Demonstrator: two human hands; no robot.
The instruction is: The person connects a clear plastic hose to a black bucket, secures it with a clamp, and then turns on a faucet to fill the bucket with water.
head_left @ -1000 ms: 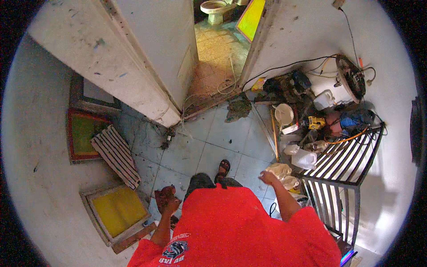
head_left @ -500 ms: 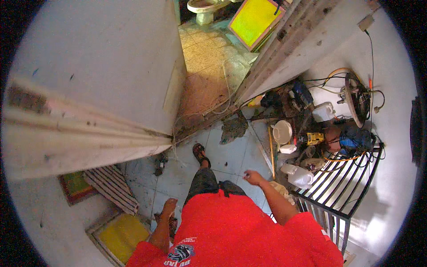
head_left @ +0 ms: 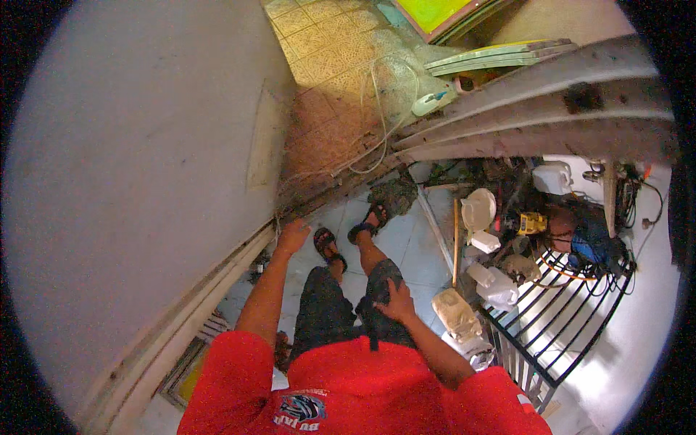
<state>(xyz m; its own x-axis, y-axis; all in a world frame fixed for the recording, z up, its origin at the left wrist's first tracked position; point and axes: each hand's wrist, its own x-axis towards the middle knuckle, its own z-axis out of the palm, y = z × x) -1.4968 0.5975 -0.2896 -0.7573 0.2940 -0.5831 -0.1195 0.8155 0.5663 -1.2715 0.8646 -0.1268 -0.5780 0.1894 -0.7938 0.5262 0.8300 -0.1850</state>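
Note:
My left hand (head_left: pixel 293 236) is stretched forward beside the edge of the doorway wall (head_left: pixel 262 243), close to a thin pale cord (head_left: pixel 278 223). Its fingers are small and blurred, so whether they touch the edge is unclear. On the thigh of my dark shorts (head_left: pixel 382 281), my right hand (head_left: pixel 397 301) lies with fingers spread and nothing in it. Both feet wear dark sandals (head_left: pixel 324 238); the right one is at the doorway threshold, beside a dark rag-like patch (head_left: pixel 392 194).
Beyond the doorway are a tiled floor (head_left: pixel 326 69), a loose pale hose (head_left: pixel 377 101), a white bottle (head_left: pixel 429 103) and a yellow framed panel (head_left: pixel 442 16). On the right stand a black metal rack (head_left: pixel 558 319), plastic jugs (head_left: pixel 499 288), a long stick (head_left: pixel 456 243) and tangled cables (head_left: pixel 605 261).
I have stepped nearer the doorway, right foot now forward. My left hand has reached up to the wall edge, and my right hand has come down onto my thigh.

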